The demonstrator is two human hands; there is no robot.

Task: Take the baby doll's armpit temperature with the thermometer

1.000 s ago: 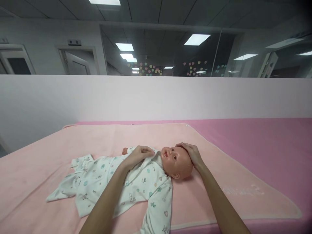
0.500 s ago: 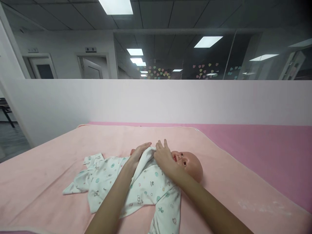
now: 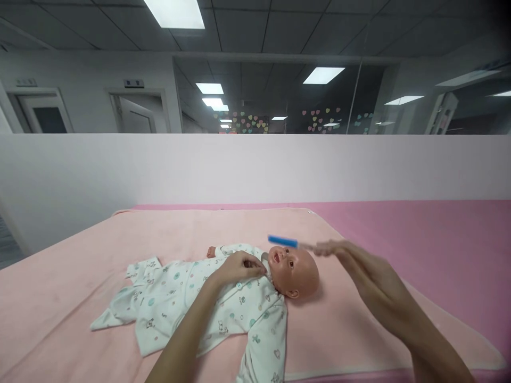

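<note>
A baby doll [image 3: 303, 272] lies on its back, head to the right, in a white printed outfit [image 3: 231, 316] with loose, flat legs. My left hand [image 3: 238, 268] rests on the doll's chest, fingers curled and closed at the collar. Just below that hand is a small round button [image 3: 239, 285]. Above the doll's face, my right hand [image 3: 355, 263] holds a slim stick [image 3: 282, 241] with a blue end and a pale shaft, pointing left. Motion blurs the stick, so its kind is unclear. A small greyish piece [image 3: 264, 256] shows at the doll's neck.
A peach blanket [image 3: 335, 346] lies under the doll, over a pink surface [image 3: 431, 239]. Behind it stands a low white partition [image 3: 255, 167]. Further back are a window with heart stickers [image 3: 249, 123] and doors [image 3: 138, 114].
My right hand has left the collar and moved right, now with the blue-ended stick. My left hand has shifted toward the neck, and the lifted front of the outfit lies down. The view has turned slightly right.
</note>
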